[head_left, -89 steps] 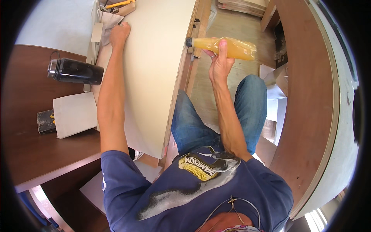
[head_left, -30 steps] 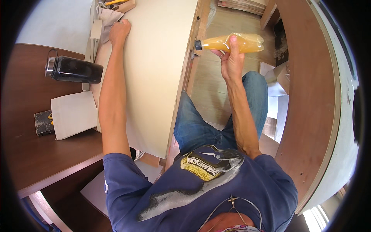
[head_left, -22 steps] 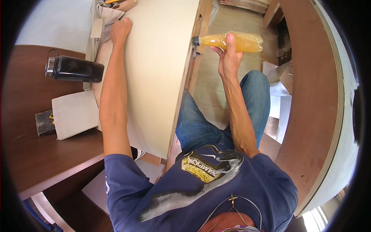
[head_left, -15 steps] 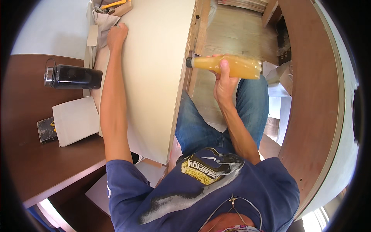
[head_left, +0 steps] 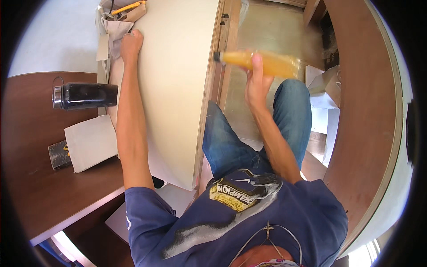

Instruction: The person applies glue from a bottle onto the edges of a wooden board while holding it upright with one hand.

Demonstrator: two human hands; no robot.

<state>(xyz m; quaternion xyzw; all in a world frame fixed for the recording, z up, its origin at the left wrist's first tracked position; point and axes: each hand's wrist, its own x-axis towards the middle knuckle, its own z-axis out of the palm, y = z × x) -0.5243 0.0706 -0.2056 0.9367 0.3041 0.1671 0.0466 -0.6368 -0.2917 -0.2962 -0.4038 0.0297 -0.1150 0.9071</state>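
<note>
While the right hand (head_left: pixel 259 89) grips one bottle (head_left: pixel 275 65) around its body, the left hand (head_left: pixel 131 44) is closed like a fist on the table (head_left: pixel 180 84); whether something is inside this fist, I cannot tell. Only one bottle is present, with yellow liquid and one black cap; it is held nearly level above the floor (head_left: pixel 262 29), partly blurred, and its cap points left, appearing just beside the table's edge. Near the fist I count one grey cloth (head_left: pixel 116 33), and above it one yellow tool (head_left: pixel 128 7) of unclear kind. To the left of the left forearm are three more things: one black flask (head_left: pixel 91 96) with a metal lid, one white block (head_left: pixel 91 143) and one dark flat piece (head_left: pixel 58 155), partly hidden by the block. The table is pale and smooth, with a wooden edge. Around it are brown boards (head_left: pixel 31 178) at left, one pale wall (head_left: pixel 49 40), one curved brown panel (head_left: pixel 362 111) at right, and two legs (head_left: pixel 291 111) in blue jeans.
</note>
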